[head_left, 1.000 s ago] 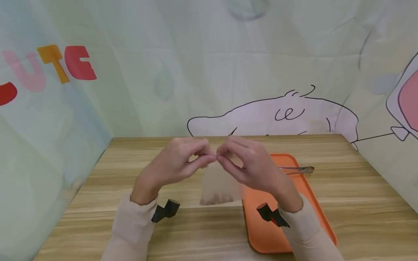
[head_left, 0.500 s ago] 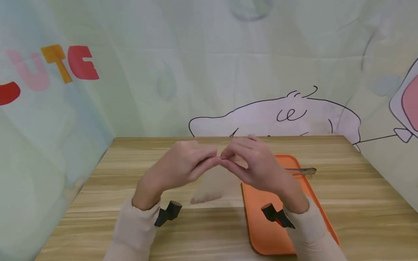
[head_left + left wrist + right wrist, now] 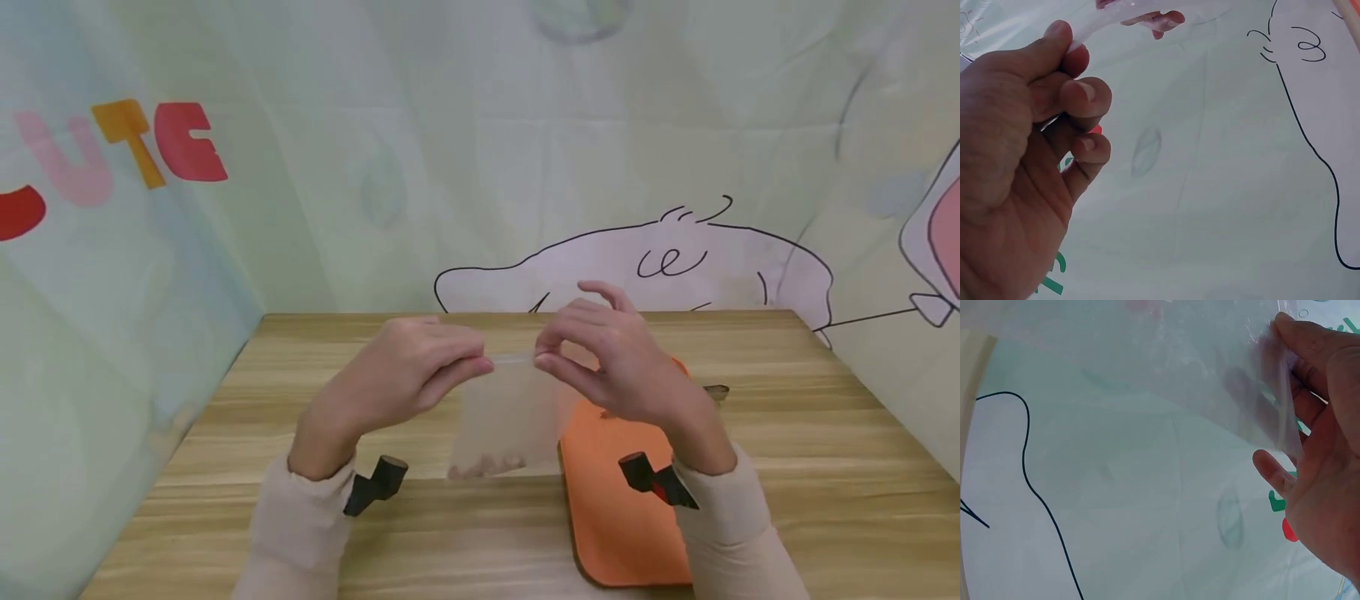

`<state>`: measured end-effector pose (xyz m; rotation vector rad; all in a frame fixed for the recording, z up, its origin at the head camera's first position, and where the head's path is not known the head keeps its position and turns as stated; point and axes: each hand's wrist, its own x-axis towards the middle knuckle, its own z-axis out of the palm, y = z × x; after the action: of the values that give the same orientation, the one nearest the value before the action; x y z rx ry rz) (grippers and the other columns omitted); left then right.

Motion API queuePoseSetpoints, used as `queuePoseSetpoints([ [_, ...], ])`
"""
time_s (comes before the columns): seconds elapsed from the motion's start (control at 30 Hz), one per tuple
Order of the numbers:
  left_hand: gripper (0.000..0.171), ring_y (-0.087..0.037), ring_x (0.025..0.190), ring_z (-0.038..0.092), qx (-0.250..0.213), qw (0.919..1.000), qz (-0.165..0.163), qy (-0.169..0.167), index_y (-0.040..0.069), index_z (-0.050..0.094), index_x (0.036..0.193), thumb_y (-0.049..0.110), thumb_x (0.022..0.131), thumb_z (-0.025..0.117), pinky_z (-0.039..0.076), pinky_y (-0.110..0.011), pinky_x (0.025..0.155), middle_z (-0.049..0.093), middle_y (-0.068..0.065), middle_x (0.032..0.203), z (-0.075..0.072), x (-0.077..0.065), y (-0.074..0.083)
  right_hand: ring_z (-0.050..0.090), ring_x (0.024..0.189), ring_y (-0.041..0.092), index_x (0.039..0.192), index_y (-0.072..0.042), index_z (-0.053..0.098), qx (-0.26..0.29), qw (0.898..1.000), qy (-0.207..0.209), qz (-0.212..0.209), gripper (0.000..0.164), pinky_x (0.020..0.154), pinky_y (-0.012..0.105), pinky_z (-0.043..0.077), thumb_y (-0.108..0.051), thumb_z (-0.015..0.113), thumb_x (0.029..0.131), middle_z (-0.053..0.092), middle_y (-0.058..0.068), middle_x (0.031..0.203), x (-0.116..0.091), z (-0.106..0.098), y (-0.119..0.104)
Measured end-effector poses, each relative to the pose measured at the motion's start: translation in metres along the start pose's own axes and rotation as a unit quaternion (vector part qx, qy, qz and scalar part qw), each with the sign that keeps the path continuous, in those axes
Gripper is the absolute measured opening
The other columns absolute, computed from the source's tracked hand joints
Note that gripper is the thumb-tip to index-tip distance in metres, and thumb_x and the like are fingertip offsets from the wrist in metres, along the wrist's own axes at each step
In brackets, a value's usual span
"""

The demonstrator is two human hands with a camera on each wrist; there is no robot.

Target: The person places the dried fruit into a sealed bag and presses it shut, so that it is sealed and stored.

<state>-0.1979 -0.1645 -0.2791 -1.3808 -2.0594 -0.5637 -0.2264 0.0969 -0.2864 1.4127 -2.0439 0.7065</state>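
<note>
A clear plastic zip bag (image 3: 510, 412) hangs in front of me above the table, with several small brownish pieces (image 3: 487, 465) along its bottom. My left hand (image 3: 397, 371) pinches the left part of its top edge between thumb and index finger. Further right on the same edge, thumb and fingers of my right hand (image 3: 618, 362) pinch the bag, its little finger raised. In the right wrist view the see-through sheet of the bag (image 3: 1166, 356) runs up to the right hand (image 3: 1329, 412). The left wrist view shows the left hand (image 3: 1029, 125) with its other fingers loosely bent.
An orange tray (image 3: 622, 508) lies on the wooden table (image 3: 247, 475), partly behind the right hand and forearm. One end of metal tongs (image 3: 717, 392) sticks out past the tray's right edge. A printed cloth backdrop (image 3: 337, 183) stands behind and beside the table.
My right hand has slid right, away from the left hand, and its little finger has lifted. A stretch of the bag's top edge now shows between the hands. The left hand has shifted slightly left.
</note>
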Motion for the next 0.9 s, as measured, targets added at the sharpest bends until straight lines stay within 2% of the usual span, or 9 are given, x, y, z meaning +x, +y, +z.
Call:
queuePoseSetpoints([
  [0.1,0.042,-0.005,0.057,0.031,0.001,1.0000,0.000,0.006,0.014,0.042,0.071,0.032,0.109,0.042,0.032,-0.024,0.057,0.031,0.005,0.064,-0.006,-0.002,0.000,0.061,0.081,0.008,0.087,-0.016,0.066,-0.002,1.000,0.003,0.007,0.037,0.111,0.058,0.024,-0.045,0.050,0.103,0.066,-0.010,0.085,-0.003,-0.006,0.005],
  [0.2,0.040,-0.006,0.058,0.031,-0.011,0.9999,-0.004,0.012,0.013,0.044,0.072,0.029,0.109,0.043,0.033,-0.022,0.057,0.031,0.004,0.066,-0.011,-0.005,-0.001,0.061,0.080,0.009,0.087,-0.016,0.066,-0.009,1.000,0.010,0.015,0.038,0.111,0.059,0.023,-0.046,0.050,0.103,0.066,-0.009,0.085,-0.006,-0.012,0.010],
  [0.43,0.037,-0.003,0.059,0.027,-0.043,0.9988,-0.022,0.009,0.014,0.044,0.074,0.028,0.108,0.046,0.028,-0.018,0.055,0.029,0.004,0.066,-0.019,-0.009,-0.003,0.060,0.070,0.009,0.081,-0.012,0.065,-0.047,0.998,0.044,0.017,0.044,0.101,0.054,0.034,-0.049,0.052,0.101,0.064,-0.007,0.076,-0.010,-0.017,0.017],
  [0.57,0.035,-0.001,0.058,0.026,-0.060,0.9970,-0.048,0.002,0.015,0.044,0.074,0.027,0.107,0.050,0.026,-0.017,0.055,0.028,0.006,0.064,-0.023,-0.015,-0.007,0.057,0.061,0.005,0.077,-0.013,0.063,-0.046,0.997,0.047,0.028,0.045,0.096,0.051,0.036,-0.051,0.055,0.098,0.064,-0.009,0.071,-0.010,-0.016,0.014],
  [0.6,0.034,-0.001,0.057,0.026,-0.064,0.9961,-0.060,-0.001,0.016,0.046,0.074,0.025,0.106,0.052,0.026,-0.016,0.055,0.029,0.007,0.064,-0.024,-0.016,-0.008,0.056,0.059,0.003,0.076,-0.013,0.063,-0.037,0.998,0.045,0.033,0.041,0.095,0.050,0.037,-0.048,0.060,0.097,0.063,-0.009,0.070,-0.010,-0.015,0.013],
  [0.67,0.030,-0.001,0.057,0.029,-0.074,0.9937,-0.083,-0.009,0.017,0.050,0.075,0.019,0.103,0.059,0.029,-0.017,0.055,0.033,0.009,0.064,-0.025,-0.019,-0.011,0.056,0.059,0.002,0.075,-0.014,0.062,-0.011,0.998,0.033,0.049,0.031,0.095,0.046,0.037,-0.037,0.072,0.092,0.063,-0.011,0.069,-0.010,-0.015,0.011],
  [0.73,0.023,-0.001,0.057,0.036,-0.084,0.9904,-0.108,-0.020,0.017,0.057,0.078,0.013,0.099,0.064,0.035,-0.018,0.056,0.041,0.013,0.066,-0.026,-0.022,-0.014,0.056,0.066,0.004,0.076,-0.015,0.064,0.018,0.997,0.007,0.075,0.021,0.093,0.042,0.038,-0.024,0.079,0.088,0.061,-0.013,0.070,-0.010,-0.015,0.009],
  [0.8,0.017,-0.001,0.060,0.045,-0.091,0.9863,-0.132,-0.038,0.017,0.063,0.082,0.009,0.096,0.067,0.041,-0.021,0.057,0.050,0.014,0.068,-0.027,-0.024,-0.016,0.055,0.074,0.007,0.078,-0.016,0.066,0.048,0.992,-0.034,0.110,0.017,0.089,0.038,0.041,-0.013,0.080,0.086,0.060,-0.016,0.072,-0.010,-0.015,0.007],
  [0.9,0.012,-0.002,0.061,0.054,-0.106,0.9754,-0.174,-0.085,0.017,0.069,0.087,0.010,0.096,0.068,0.044,-0.023,0.055,0.059,0.015,0.070,-0.029,-0.024,-0.016,0.052,0.075,0.009,0.082,-0.019,0.068,0.089,0.979,-0.105,0.151,0.012,0.077,0.032,0.044,-0.017,0.074,0.093,0.059,-0.017,0.072,-0.010,-0.016,0.007],
])
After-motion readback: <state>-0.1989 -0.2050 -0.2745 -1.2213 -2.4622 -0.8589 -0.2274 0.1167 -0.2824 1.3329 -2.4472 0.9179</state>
